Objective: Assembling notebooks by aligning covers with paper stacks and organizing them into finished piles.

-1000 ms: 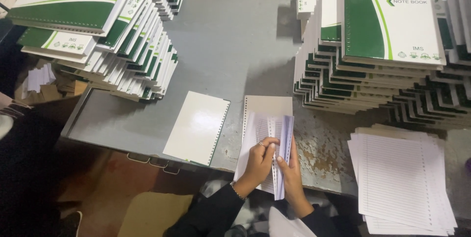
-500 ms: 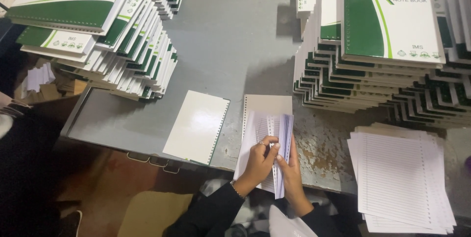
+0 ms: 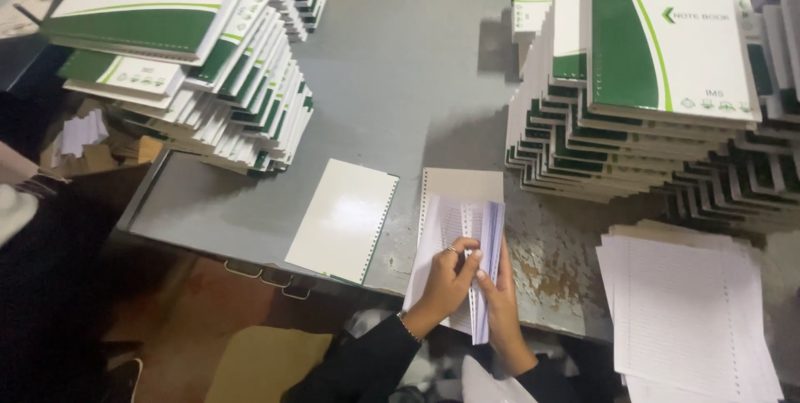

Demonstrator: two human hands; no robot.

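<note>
Both my hands work a bundle of punched, lined pages [image 3: 467, 228] lying on a beige backing board [image 3: 463, 182] at the front of the grey metal table [image 3: 400, 78]. My left hand [image 3: 446, 282] pinches the top sheets near their lower edge, a ring on one finger. My right hand [image 3: 500, 290] grips the raised right part of the bundle, which stands up on edge. A white cover with a punched edge [image 3: 346, 220] lies just left of the pages.
Tall leaning stacks of green-and-white notebooks stand at the left [image 3: 192, 61] and right [image 3: 650, 95] of the table. A pile of loose lined sheets [image 3: 687, 311] lies at the right front. Brown floor and cardboard [image 3: 250, 361] show below the table edge.
My hands have shifted only slightly on the page bundle; the left fingers have moved a little along the sheets. The raised pages stay upright.
</note>
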